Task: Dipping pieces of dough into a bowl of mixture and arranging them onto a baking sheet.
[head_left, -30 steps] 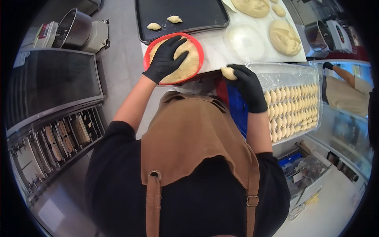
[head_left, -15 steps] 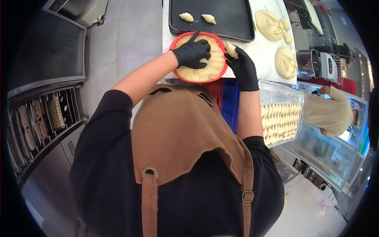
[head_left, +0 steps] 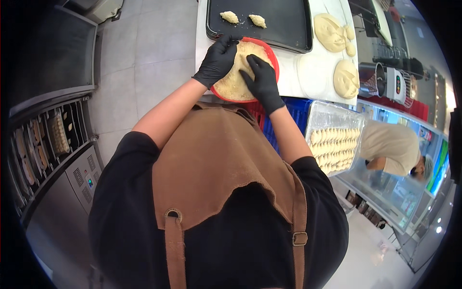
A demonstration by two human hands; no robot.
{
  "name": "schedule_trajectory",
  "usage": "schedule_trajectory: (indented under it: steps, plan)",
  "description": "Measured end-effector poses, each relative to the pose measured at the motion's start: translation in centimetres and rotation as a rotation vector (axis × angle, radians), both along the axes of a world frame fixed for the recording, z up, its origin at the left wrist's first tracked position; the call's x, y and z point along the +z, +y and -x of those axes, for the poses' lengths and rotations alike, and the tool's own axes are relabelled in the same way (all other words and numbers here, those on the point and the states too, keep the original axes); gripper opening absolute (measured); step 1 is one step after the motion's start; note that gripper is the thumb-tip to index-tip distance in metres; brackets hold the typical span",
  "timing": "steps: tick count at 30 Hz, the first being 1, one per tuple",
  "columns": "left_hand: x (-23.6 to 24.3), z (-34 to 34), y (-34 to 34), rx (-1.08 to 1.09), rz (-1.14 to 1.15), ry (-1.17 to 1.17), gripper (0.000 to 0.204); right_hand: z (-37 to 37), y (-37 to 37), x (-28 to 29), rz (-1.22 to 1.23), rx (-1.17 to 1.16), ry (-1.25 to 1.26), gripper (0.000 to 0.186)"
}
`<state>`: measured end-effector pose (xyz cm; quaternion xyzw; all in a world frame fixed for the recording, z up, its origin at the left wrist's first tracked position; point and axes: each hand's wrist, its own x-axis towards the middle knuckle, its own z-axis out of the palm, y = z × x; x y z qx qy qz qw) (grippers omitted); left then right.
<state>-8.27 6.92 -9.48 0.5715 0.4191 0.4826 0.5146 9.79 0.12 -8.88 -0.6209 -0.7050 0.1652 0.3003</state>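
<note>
A red bowl (head_left: 275, 65) of pale grated crumbs (head_left: 236, 84) sits at the near edge of the table, close to my body. My left hand (head_left: 220, 60), in a black glove, grips the bowl's left rim with its fingers curled at the far side. Reaching in from the right, my black-gloved right hand (head_left: 263, 82) lies on the crumbs with thumb and forefinger apart. No dough piece can be picked out from the crumbs beneath it. Beyond the bowl, two crumb-coated dough pieces (head_left: 229, 17) rest on a black baking tray (head_left: 284, 33).
Pale dough lumps (head_left: 331, 32) lie on the white table (head_left: 288, 89) at right. A tray (head_left: 332, 113) with rows of shaped dough stands nearer, beside a blue crate (head_left: 294, 111). Another person (head_left: 392, 147) bends by a glass case. A rack of trays (head_left: 53, 139) is at left.
My right hand has moved left from beyond the bowl's right rim onto the crumbs; the dough piece it held no longer shows. My left hand has drawn back from the crumbs to the left rim.
</note>
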Motion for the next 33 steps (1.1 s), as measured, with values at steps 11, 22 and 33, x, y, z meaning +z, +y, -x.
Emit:
schedule_trajectory:
  steps: [11,22,33]
  plan:
    - [-0.4,-0.8,-0.5,0.118,0.004,0.006,0.029,-0.4,1.8,1.3,-0.063,0.214,-0.400,0.060]
    - [0.7,-0.2,-2.3,0.170,-0.068,0.106,0.027,-2.7,-1.2,1.0,-0.115,0.211,-0.242,0.040]
    - [3.8,0.0,-2.5,-0.085,-0.599,0.572,0.052,-5.1,2.6,4.2,0.798,-0.165,1.007,0.032]
